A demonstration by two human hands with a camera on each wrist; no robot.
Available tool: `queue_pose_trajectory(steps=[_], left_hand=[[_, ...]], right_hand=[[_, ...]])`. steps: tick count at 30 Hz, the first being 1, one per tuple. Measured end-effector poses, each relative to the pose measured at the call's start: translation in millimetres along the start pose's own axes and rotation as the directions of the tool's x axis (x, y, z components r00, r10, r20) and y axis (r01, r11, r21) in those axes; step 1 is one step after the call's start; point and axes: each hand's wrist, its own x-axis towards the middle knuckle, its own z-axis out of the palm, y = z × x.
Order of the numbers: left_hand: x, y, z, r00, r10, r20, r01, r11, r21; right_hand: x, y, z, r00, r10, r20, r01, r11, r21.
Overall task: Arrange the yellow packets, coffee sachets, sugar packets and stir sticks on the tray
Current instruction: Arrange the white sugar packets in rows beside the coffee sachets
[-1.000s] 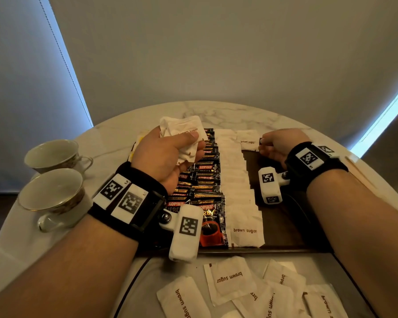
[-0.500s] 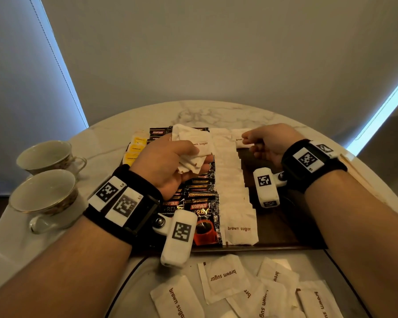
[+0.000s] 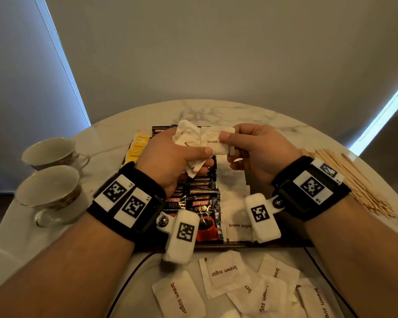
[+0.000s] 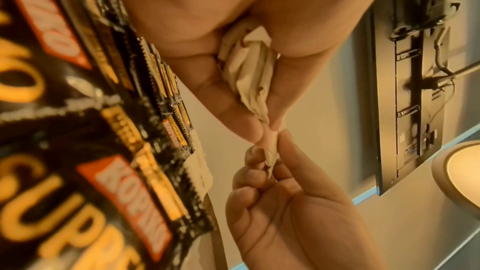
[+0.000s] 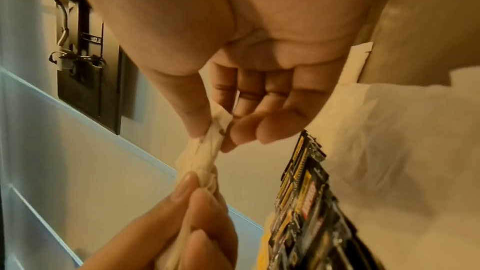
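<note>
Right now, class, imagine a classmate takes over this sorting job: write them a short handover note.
Left hand: holds a bunch of sugar packets.
Right hand: pinches one brown sugar packet beside that bunch.
Tray: yellow packets, coffee sachets and a sugar row are laid out.
Left to do: place the held packets and the loose sugar packets lying in front of the tray; the stir sticks lie right of it.
</note>
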Motion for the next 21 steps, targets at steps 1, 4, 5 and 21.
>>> queue_pose_trajectory(steps=[1,4,5,21], left_hand=[[0,0,0,1.000,-0.005,-0.004,0.005,1.000,0.008],[0,0,1,1.000,-0.021,-0.007,0.021,1.000,0.023],[0,0,1,1.000,-0.024,-0.009,0.024,0.999,0.025],[4,2,-2,0.991,-0.049,-0.121,0.036,0.993,-0.112]], right_hand=[[0,1,0,1.000,-0.004,-0.021,0.005,1.000,0.010],[1,1,0,0.994,-0.054,-0.094,0.060,0.996,0.060],[1,2,1,0.990,-0.076,-0.116,0.085,0.994,0.069],[27,-8,-38,0.947,0.043,-0.318,-0.034,0.999,0.033]])
